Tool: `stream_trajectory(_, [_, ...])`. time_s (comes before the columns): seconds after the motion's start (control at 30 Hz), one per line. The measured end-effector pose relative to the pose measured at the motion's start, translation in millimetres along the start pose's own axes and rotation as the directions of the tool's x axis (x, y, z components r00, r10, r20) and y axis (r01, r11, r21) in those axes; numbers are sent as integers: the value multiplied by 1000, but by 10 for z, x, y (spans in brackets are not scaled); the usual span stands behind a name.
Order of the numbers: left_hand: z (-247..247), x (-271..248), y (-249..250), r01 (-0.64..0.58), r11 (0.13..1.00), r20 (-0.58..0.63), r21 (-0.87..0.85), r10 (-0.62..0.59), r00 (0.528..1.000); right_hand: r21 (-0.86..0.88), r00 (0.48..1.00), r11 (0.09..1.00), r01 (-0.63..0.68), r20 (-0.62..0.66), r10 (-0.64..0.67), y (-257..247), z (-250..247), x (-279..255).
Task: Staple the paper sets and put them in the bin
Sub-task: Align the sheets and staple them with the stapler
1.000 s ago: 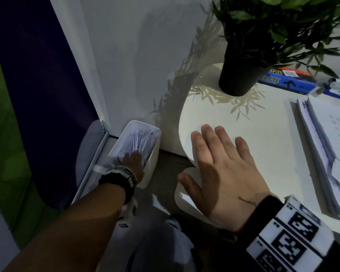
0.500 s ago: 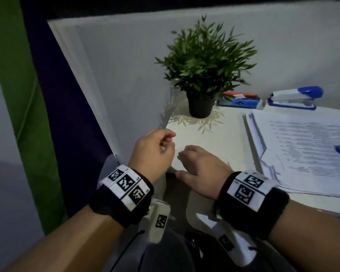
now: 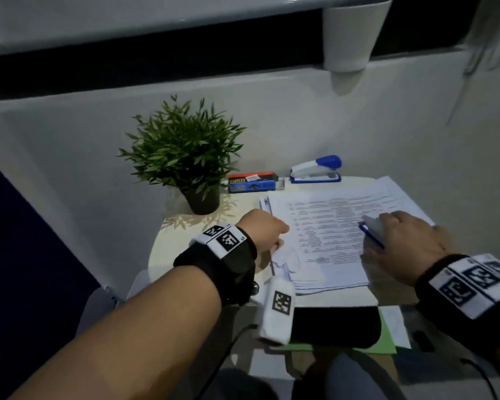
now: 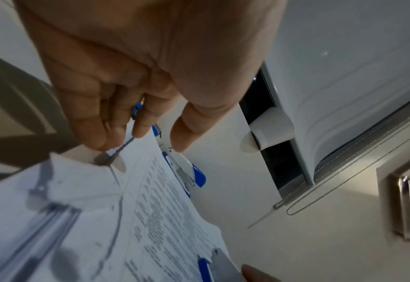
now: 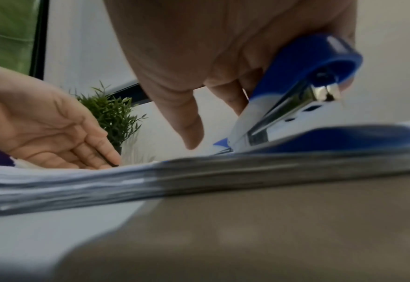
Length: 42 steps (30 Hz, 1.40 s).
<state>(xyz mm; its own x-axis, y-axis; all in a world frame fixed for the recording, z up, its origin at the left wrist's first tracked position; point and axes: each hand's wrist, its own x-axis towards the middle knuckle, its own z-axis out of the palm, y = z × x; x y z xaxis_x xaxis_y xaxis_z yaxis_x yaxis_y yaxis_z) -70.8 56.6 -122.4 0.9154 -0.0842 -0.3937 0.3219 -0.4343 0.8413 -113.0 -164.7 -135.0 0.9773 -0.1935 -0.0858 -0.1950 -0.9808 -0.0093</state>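
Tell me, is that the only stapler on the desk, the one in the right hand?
No, the right hand grips one stapler on the paper stack, while a second stapler sits at the back beside the box of staples.

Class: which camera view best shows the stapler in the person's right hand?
The right wrist view: the stapler fills it, blue top and metal magazine clear in the right hand. The head view shows only a sliver; the left wrist view only a blue bit at its bottom edge.

L hand (image 4: pixel 136 63) fingers (image 4: pixel 141 122) touch paper stack (image 4: pixel 151 219) edge; stapler (image 4: pixel 187 171) beyond.
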Motion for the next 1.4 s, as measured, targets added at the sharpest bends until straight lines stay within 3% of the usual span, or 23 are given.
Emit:
stream_trajectory(0.17, [41, 159, 104, 154, 986, -108, 60, -147, 983, 83, 999, 996, -13, 38, 10, 80, 59, 97])
stream_trajectory(0.33, [65, 236, 169, 191, 969, -171, 155, -164, 971, 188, 998, 981, -40, 59, 29, 178, 104, 215])
stream_trajectory(0.47, [161, 274, 286, 80, 863, -212, 500, 32, 977, 131, 1000, 991, -5, 4, 5, 227, 197, 265])
stream_trajectory(0.63, [344, 230, 357, -44, 727, -233, 686, 276, 932, 184, 999, 982, 28, -43, -20, 286, 270, 307])
stream_trajectory(0.93, [157, 186, 249, -105, 728, -243, 678, 357, 902, 221, 999, 974, 49, -1, -50, 381, 124, 296])
stream_trajectory(1.1, [170, 171, 164, -144, 800, -354, 582, 409, 841, 197, 999, 979, 44, 11, -47, 430, 68, 304])
stream_trajectory(1.17, [166, 176, 157, -149, 789, -363, 596, 430, 827, 203, 999, 978, 38, 11, -41, 423, 79, 296])
stream_trajectory(1.4, [119, 175, 99, -144, 726, -307, 672, 450, 839, 314, 997, 948, -61, 57, 45, 573, -59, 305])
